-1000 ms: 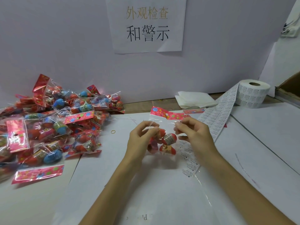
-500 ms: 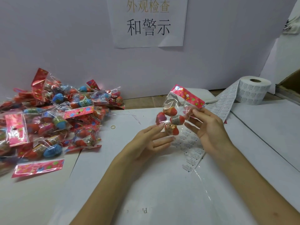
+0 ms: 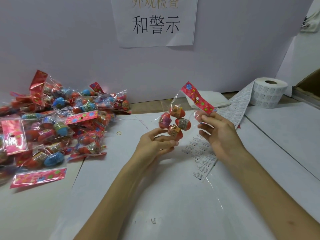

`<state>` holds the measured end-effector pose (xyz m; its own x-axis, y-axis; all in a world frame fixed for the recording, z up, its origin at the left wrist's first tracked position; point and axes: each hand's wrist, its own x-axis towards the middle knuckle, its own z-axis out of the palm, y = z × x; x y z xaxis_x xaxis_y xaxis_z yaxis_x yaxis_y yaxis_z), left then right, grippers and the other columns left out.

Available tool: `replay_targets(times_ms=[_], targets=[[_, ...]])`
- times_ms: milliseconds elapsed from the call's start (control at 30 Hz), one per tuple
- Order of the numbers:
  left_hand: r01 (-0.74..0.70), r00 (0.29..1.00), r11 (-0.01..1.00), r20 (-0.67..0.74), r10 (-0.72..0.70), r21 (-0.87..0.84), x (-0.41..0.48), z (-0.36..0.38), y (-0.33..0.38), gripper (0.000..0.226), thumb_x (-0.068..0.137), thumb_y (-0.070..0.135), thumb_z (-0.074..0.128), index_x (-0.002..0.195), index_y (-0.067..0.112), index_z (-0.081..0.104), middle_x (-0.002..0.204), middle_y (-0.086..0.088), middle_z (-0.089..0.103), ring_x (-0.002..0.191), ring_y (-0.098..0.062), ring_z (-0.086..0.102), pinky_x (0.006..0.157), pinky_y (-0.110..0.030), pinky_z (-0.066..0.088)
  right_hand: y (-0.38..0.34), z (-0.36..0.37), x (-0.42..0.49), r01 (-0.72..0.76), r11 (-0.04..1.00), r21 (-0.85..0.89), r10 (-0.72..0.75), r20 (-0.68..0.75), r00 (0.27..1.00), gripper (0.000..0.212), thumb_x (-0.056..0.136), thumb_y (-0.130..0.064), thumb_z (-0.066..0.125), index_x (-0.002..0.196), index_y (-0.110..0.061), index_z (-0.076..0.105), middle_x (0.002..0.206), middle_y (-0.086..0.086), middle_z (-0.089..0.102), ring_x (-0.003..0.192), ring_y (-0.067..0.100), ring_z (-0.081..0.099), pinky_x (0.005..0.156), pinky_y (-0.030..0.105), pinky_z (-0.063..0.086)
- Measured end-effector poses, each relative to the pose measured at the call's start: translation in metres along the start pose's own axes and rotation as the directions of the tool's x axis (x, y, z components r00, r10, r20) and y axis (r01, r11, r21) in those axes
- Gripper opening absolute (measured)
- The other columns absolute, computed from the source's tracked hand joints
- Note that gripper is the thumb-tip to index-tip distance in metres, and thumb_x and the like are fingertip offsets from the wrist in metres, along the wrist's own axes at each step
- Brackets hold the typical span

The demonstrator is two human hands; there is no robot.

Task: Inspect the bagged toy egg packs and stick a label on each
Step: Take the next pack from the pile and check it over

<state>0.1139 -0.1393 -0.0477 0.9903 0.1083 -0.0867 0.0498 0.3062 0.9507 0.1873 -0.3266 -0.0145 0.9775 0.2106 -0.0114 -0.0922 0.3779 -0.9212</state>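
A clear bag of red toy eggs (image 3: 176,120) with a red flowered header card hangs upright above the table's middle. My right hand (image 3: 218,130) pinches the bag's top corner just under the header. Below it, my left hand (image 3: 155,142) has its fingertips curled up against the bag's bottom and the lowest egg. A strip of white labels (image 3: 204,153) runs across the table under my right hand, back to its roll (image 3: 266,92) at the far right. A big pile of bagged egg packs (image 3: 52,122) lies on the left.
A paper sign (image 3: 155,21) with black characters hangs on the white back wall. A folded white cloth (image 3: 209,99) lies behind the held bag. A small rubber band (image 3: 119,133) lies near the pile. A cardboard box edge (image 3: 308,89) shows at the far right.
The bag was held low between both hands a second ago. My right hand has lifted it upright by its top, and my left hand has shifted under its bottom.
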Motion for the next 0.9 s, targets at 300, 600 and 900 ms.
replay_targets(times_ms=[300, 600, 900], targets=[[0.047, 0.986, 0.999, 0.161, -0.044, -0.014, -0.005, -0.001, 0.001, 0.058, 0.077, 0.013, 0.08, 0.132, 0.012, 0.062, 0.111, -0.006, 0.072, 0.086, -0.024, 0.071, 0.081, -0.036, 0.058, 0.0, -0.001, -0.001, 0.073, 0.994, -0.085, -0.07, 0.032, 0.997, 0.015, 0.097, -0.004, 0.059, 0.098, -0.012, 0.072, 0.078, 0.003, 0.069, 0.075, 0.013, 0.069, 0.062, 0.023, 0.054], [-0.064, 0.998, 0.993, -0.036, 0.061, -0.095, -0.006, 0.001, 0.003, 0.054, 0.081, 0.035, 0.074, 0.12, -0.002, 0.067, 0.103, -0.017, 0.076, 0.093, -0.028, 0.076, 0.078, -0.033, 0.061, 0.001, 0.002, -0.006, 0.095, 0.973, -0.209, -0.095, 0.01, 0.995, 0.011, 0.092, -0.002, 0.063, 0.093, -0.007, 0.073, 0.074, 0.003, 0.072, 0.071, 0.015, 0.071, 0.065, 0.023, 0.054], [-0.062, 0.998, 0.995, 0.013, 0.062, 0.082, -0.008, -0.002, 0.001, 0.038, 0.086, 0.036, 0.08, 0.119, 0.017, 0.071, 0.1, -0.012, 0.076, 0.093, -0.035, 0.076, 0.066, -0.035, 0.061, -0.009, -0.009, 0.003, 0.152, 0.957, -0.246, -0.169, -0.05, 0.984, 0.033, 0.085, -0.024, 0.076, 0.116, -0.022, 0.065, 0.119, 0.015, 0.071, 0.109, 0.026, 0.071, 0.082, 0.029, 0.055]])
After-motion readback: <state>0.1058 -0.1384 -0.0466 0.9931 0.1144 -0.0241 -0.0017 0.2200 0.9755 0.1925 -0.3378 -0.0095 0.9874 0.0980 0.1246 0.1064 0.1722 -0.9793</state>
